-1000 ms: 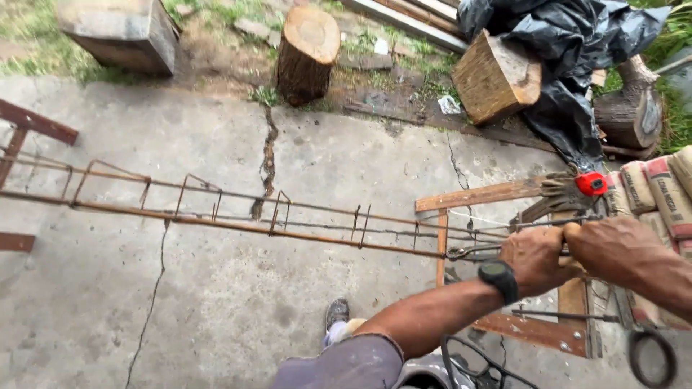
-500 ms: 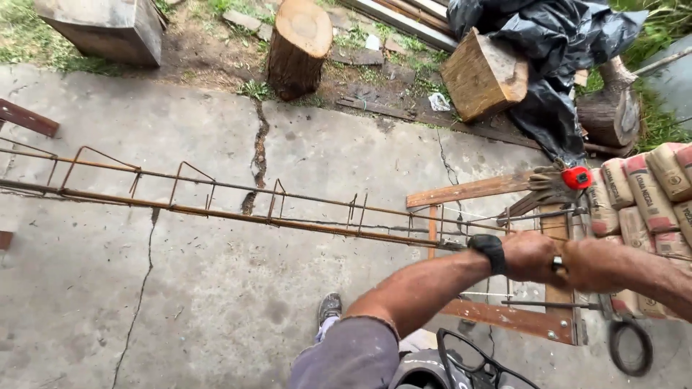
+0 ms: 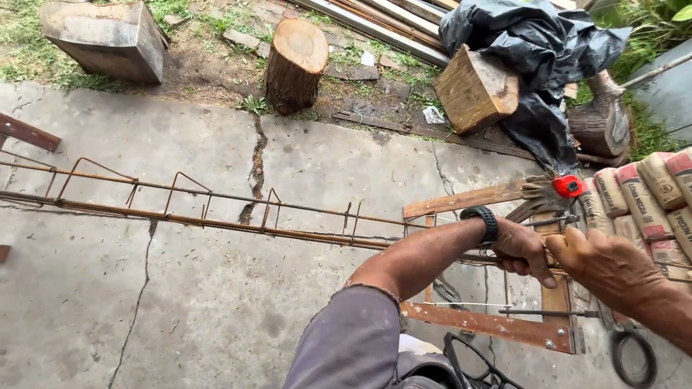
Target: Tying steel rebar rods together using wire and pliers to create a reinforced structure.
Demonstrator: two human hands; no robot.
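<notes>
A long rusty rebar cage (image 3: 216, 216) with bent stirrups runs from the left edge to a wooden trestle (image 3: 497, 325) at the right. My left hand (image 3: 522, 248), with a black watch on its wrist, is closed around the cage's right end above the trestle. My right hand (image 3: 605, 263) comes in from the right and is curled on the same end, touching the left hand. What lies between the right fingers is hidden.
A work glove and a red object (image 3: 567, 186) lie on the trestle's plank. Stacked cement bags (image 3: 649, 202) stand at the right and a wire coil (image 3: 634, 356) lies below them. Logs (image 3: 295, 65), a stone block (image 3: 108, 39) and black plastic sheeting (image 3: 533, 43) line the cracked concrete's far edge.
Both hands stay at the cage's right end, drawn closer together. The view has drifted slightly; the cage itself has not visibly moved.
</notes>
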